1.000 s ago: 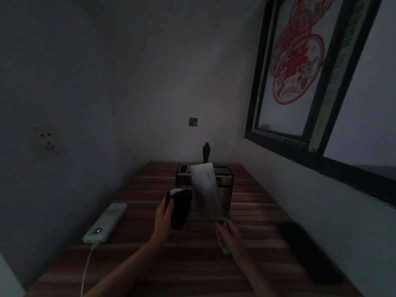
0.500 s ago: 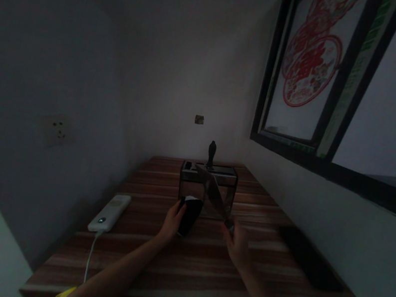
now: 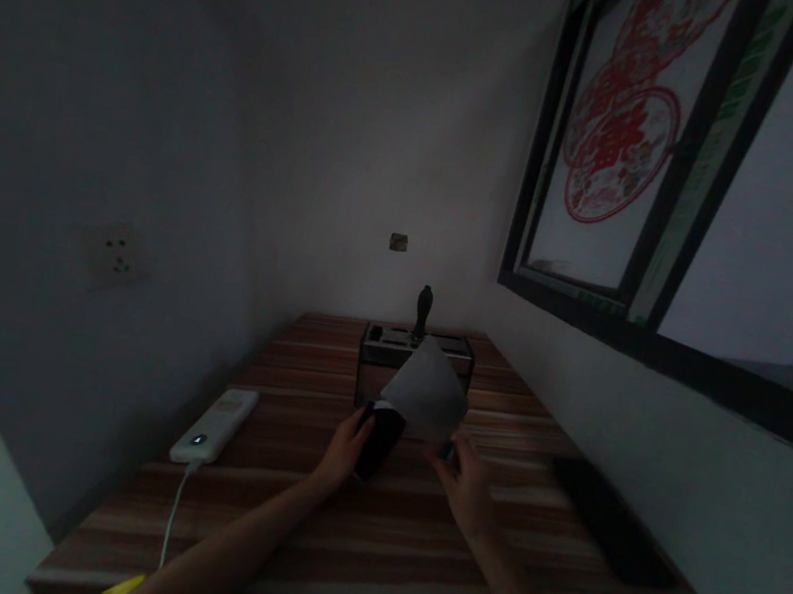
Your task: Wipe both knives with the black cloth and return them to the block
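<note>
My right hand [image 3: 470, 484] is closed around the short dark handle of a cleaver [image 3: 428, 392]. Its broad pale blade slants up and to the left, its flat side facing me. In my left hand [image 3: 342, 452] is a dark flat piece [image 3: 381, 443] with a whitish top edge; its kind is too dim to make out. The blade's lower left corner lies close to that edge, and I cannot tell whether they touch. Behind the blade stands a box-like knife block [image 3: 375, 370], partly hidden, with one black knife handle [image 3: 422, 312] sticking up from its top.
A white power bank [image 3: 215, 426] with a lit display and a cable lies at the left of the striped wooden table [image 3: 293, 553]. Along the right side lies a long black object [image 3: 609, 520]. Walls enclose the table, and a dark-framed window [image 3: 579, 295] is at upper right.
The cleaver has turned in my right hand, from a narrow slanted view to its broad face. My left hand still holds the dark piece in nearly the same place.
</note>
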### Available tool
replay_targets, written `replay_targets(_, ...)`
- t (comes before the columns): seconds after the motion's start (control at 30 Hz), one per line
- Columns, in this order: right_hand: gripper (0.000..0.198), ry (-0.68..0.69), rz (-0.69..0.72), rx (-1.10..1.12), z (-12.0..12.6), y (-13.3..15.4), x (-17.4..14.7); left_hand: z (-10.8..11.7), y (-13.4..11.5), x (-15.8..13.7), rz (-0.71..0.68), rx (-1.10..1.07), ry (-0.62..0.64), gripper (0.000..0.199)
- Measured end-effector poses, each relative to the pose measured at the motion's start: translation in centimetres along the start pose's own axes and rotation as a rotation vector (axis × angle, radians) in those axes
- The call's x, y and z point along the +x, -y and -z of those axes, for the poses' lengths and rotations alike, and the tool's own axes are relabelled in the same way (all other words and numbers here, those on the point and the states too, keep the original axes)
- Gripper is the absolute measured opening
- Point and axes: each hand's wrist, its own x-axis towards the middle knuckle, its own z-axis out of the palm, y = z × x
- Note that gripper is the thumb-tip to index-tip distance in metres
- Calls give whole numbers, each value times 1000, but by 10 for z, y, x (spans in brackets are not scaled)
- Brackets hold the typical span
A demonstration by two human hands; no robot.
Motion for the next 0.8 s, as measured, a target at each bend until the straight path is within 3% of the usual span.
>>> replay_targets(0.3, 44, 61, -209, -66, 0, 12, 11, 1, -3, 0, 14, 56, 15, 41)
replay_targets(0.53, 46, 102, -221, -166, -16, 17, 17, 1, -4, 0, 4, 68, 17, 38)
replay_targets(0.8, 44, 106, -243, -117, -25, 17, 11, 1, -1, 0, -17, 64, 25, 41)
